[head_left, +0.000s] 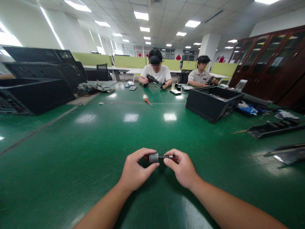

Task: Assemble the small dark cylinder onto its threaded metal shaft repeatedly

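A small metal part (153, 158) with a grey cylindrical body and a thin shaft lies level between my hands, above the green table (107, 133). My left hand (138, 170) grips the cylinder at its left end, thumb below and fingers above. On the right, the narrow shaft end (168, 156) is pinched by the thumb and fingers of my right hand (182, 167). Something dark red shows behind the fingers of both hands; I cannot make out what it is.
An orange screwdriver (147, 101) lies mid-table. Black computer cases stand at left (47, 95) and right (202, 103). Across the table, one person (156, 73) holds a power drill (152, 79); another person (202, 74) sits further right. Dark metal strips (274, 128) lie at right.
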The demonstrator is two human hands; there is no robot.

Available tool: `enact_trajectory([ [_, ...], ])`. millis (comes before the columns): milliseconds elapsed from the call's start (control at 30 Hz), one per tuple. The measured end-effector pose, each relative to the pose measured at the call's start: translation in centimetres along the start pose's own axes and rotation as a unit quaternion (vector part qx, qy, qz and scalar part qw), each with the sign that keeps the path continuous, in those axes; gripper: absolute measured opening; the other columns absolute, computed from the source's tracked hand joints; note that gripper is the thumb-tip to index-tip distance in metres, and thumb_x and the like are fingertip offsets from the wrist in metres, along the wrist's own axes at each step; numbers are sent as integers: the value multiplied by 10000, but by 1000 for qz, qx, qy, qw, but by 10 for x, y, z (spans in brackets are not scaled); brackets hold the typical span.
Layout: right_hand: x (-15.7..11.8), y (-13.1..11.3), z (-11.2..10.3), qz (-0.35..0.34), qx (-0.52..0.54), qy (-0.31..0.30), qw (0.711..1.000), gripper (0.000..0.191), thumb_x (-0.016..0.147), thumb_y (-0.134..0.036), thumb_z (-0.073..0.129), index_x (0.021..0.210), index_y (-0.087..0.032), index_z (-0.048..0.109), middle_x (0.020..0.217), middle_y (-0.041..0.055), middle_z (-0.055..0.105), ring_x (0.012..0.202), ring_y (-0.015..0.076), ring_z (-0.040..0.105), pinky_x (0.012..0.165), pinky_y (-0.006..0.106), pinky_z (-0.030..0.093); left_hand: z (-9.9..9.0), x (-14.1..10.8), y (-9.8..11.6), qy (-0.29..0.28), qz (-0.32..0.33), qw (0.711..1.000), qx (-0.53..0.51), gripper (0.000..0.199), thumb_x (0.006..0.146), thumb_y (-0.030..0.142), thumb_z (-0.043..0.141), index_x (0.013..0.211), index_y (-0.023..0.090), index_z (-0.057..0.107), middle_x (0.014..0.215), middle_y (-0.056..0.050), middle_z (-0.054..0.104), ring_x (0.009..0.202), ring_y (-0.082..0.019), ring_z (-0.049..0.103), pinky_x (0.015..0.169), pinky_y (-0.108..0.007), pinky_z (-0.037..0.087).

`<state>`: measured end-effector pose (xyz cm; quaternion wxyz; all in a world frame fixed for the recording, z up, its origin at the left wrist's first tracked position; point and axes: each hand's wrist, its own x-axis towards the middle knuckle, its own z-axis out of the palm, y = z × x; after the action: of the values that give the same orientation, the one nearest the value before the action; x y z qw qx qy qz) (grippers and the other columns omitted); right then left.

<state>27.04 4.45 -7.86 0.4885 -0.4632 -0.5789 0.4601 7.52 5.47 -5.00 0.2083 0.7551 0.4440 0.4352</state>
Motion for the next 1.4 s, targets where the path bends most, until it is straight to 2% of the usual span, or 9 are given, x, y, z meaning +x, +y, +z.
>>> enact_trajectory([
  [467,0,2,0,4,19,11,1000,148,806,-309,676,865,-174,689,736,7,626,666,152,529,654,270,421,1,-2,-7,3,-54,998,-31,337,706,331,800,1019,251,707,986,-13,726,899,-199,678,829,-315,515],
  [1033,-1,-1,1,10,38,23,999,150,798,-301,679,869,-169,685,752,15,644,674,156,549,662,276,428,0,-3,-8,11,-50,998,-22,330,704,327,793,1010,238,707,973,-25,726,882,-205,681,821,-322,522],
  [1400,-1,-2,1,12,50,32,998,134,797,-288,678,858,-169,685,746,14,641,673,156,551,665,276,428,0,-2,-7,13,-62,997,-35,353,716,355,775,1021,195,703,979,-71,726,874,-228,684,824,-351,539],
])
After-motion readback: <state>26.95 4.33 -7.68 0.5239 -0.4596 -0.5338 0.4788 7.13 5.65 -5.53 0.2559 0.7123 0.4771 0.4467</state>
